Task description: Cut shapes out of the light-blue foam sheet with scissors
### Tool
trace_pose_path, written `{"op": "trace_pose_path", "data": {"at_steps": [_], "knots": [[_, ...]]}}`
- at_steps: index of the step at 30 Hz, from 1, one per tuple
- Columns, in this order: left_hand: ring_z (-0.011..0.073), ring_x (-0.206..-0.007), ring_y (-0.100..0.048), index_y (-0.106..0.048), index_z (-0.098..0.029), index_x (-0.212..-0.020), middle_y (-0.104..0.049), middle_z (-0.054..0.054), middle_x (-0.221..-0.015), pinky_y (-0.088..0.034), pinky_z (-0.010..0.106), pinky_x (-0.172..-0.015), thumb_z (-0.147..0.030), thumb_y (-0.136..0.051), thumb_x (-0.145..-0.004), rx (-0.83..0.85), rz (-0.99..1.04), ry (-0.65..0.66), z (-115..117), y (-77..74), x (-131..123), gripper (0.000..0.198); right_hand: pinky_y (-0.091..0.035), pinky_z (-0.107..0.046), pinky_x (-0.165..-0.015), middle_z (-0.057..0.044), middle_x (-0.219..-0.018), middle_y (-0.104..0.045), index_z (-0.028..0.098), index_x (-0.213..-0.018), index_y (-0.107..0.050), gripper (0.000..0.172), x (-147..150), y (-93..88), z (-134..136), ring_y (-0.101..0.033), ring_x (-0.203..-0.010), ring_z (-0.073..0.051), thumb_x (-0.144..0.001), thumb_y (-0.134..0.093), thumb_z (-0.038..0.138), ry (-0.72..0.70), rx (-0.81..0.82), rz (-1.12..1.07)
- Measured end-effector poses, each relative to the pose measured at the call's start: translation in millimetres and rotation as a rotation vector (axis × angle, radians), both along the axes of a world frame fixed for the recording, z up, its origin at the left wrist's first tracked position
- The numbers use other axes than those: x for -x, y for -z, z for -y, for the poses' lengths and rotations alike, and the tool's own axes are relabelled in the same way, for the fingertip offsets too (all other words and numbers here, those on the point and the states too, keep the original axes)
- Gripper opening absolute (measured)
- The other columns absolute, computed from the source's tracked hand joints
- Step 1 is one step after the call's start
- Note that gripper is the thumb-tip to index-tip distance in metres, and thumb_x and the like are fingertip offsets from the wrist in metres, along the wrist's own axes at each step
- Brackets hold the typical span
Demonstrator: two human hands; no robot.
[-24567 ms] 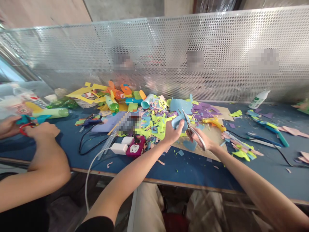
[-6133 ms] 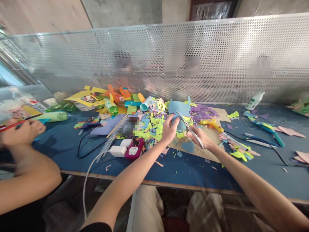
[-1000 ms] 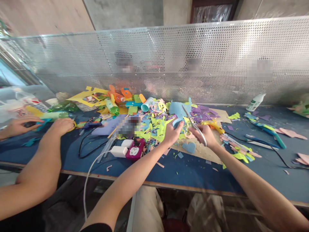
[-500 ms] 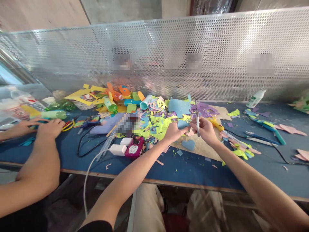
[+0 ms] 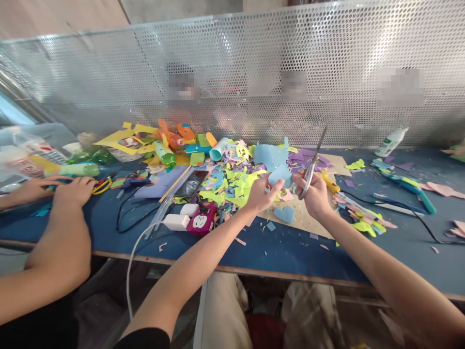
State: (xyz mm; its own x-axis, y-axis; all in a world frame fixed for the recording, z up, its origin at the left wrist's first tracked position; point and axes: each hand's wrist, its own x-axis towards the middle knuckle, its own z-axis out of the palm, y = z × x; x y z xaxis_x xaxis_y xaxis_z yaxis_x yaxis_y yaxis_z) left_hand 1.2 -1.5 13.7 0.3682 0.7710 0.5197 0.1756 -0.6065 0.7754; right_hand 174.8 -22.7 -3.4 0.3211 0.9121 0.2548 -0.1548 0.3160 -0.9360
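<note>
Two grips: left hand (image 5: 262, 194) pinches a pale-blue foam scrap (image 5: 280, 174), right hand (image 5: 315, 198) clasps silver scissors (image 5: 315, 155) aimed one o'clock; better to turn foam, not blades.

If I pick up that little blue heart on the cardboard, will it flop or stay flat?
The blue heart looks thick-edged like foam, so it probably stays flat. Being small, it is likely very light. Lying flat on the cardboard, it shouldn't roll.

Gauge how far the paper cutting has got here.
Done: one blue heart cutout lies on the cardboard, beside a heap of scraps. In hand: the left hand pinches a small blue piece; the right hand holds scissors raised, off it. Left: that piece looks irregular, probably needing more trimming.
</note>
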Motion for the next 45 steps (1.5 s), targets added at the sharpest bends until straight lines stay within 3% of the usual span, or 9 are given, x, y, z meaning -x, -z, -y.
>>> {"op": "trace_pose_path", "data": {"at_steps": [11,15,19,23,26,30,36,40,45], "knots": [[0.0147,-0.064,-0.054,-0.066,-0.018,-0.084,-0.060,0.003,-0.069,-0.042,0.029,-0.060,-0.053,-0.052,-0.092,0.069,0.210,-0.092,1,2.6,-4,0.038,-0.034,-0.022,-0.037,0.004,-0.060,-0.056,0.019,-0.081,-0.060,0.034,11,-7.3,16,-0.043,-0.041,-0.007,-0.069,-0.080,0.042,-0.178,0.014,0.212],[0.0150,-0.067,-0.057,-0.067,-0.018,-0.091,-0.065,0.004,-0.075,-0.045,0.028,-0.061,-0.052,-0.054,-0.091,0.061,0.207,-0.088,-2,4.5,-5,0.037,-0.035,-0.022,-0.038,0.006,-0.051,-0.049,0.019,-0.079,-0.060,0.032,11,-6.3,15,-0.043,-0.040,-0.008,-0.073,-0.078,0.045,-0.140,0.003,0.238],[0.0159,-0.071,-0.062,-0.069,-0.019,-0.095,-0.069,0.004,-0.081,-0.046,0.027,-0.062,-0.050,-0.056,-0.090,-0.037,0.045,-0.069,-7,6.1,-4,0.034,-0.039,-0.022,-0.040,0.005,-0.059,-0.053,0.021,-0.082,-0.062,0.029,5,-1.1,9,-0.045,-0.044,-0.009,-0.074,-0.078,0.043,-0.059,-0.066,0.198],[0.0168,-0.069,-0.063,-0.073,-0.023,-0.091,-0.070,0.003,-0.076,-0.043,0.028,-0.059,-0.049,-0.058,-0.089,-0.234,-0.200,-0.126,-12,9.2,-1,0.030,-0.045,-0.024,-0.043,0.000,-0.078,-0.066,0.022,-0.090,-0.066,0.027,-1,-1.5,6,-0.051,-0.049,-0.010,-0.074,-0.079,0.040,-0.070,-0.110,0.201],[0.0178,-0.068,-0.063,-0.074,-0.024,-0.087,-0.070,0.003,-0.073,-0.042,0.029,-0.060,-0.048,-0.060,-0.088,-0.356,-0.302,-0.180,-15,11.6,0,0.028,-0.046,-0.024,-0.043,0.001,-0.072,-0.064,0.022,-0.089,-0.066,0.027,-2,-2.4,6,-0.051,-0.049,-0.010,-0.072,-0.081,0.039,-0.105,-0.121,0.238],[0.0190,-0.073,-0.064,-0.075,-0.027,-0.091,-0.072,0.002,-0.076,-0.044,0.033,-0.070,-0.045,-0.064,-0.086,-0.430,-0.293,-0.246,-16,11.9,0,0.022,-0.040,-0.021,-0.038,0.006,-0.056,-0.052,0.022,-0.087,-0.065,0.028,-1,0.4,6,-0.045,-0.044,-0.009,-0.072,-0.081,0.039,-0.111,-0.121,0.232],[0.0200,-0.097,-0.061,-0.074,-0.034,-0.098,-0.074,-0.001,-0.102,-0.039,0.040,-0.092,-0.027,-0.063,-0.089,-0.558,-0.212,-0.315,-16,8.9,6,0.015,-0.037,-0.020,-0.037,0.005,-0.059,-0.054,0.023,-0.086,-0.062,0.026,-2,3.1,2,-0.047,-0.042,-0.009,-0.078,-0.076,0.043,-0.064,-0.115,0.145],[0.0210,-0.099,-0.058,-0.074,-0.035,-0.094,-0.073,-0.002,-0.098,-0.035,0.043,-0.096,-0.023,-0.062,-0.089,-0.607,-0.217,-0.357,-16,9.4,9,0.017,-0.036,-0.021,-0.038,0.006,-0.051,-0.050,0.022,-0.082,-0.059,0.028,-6,6.1,-2,-0.045,-0.038,-0.009,-0.083,-0.070,0.047,-0.116,-0.052,0.107],[0.0232,-0.103,-0.055,-0.072,-0.034,-0.092,-0.072,-0.001,-0.098,-0.034,0.045,-0.097,-0.024,-0.062,-0.089,-0.634,-0.245,-0.357,-14,8.5,9,0.014,-0.033,-0.020,-0.038,0.007,-0.054,-0.051,0.022,-0.081,-0.058,0.030,-5,8.7,-3,-0.043,-0.039,-0.007,-0.073,-0.081,0.038,-0.186,-0.009,0.087]]}}
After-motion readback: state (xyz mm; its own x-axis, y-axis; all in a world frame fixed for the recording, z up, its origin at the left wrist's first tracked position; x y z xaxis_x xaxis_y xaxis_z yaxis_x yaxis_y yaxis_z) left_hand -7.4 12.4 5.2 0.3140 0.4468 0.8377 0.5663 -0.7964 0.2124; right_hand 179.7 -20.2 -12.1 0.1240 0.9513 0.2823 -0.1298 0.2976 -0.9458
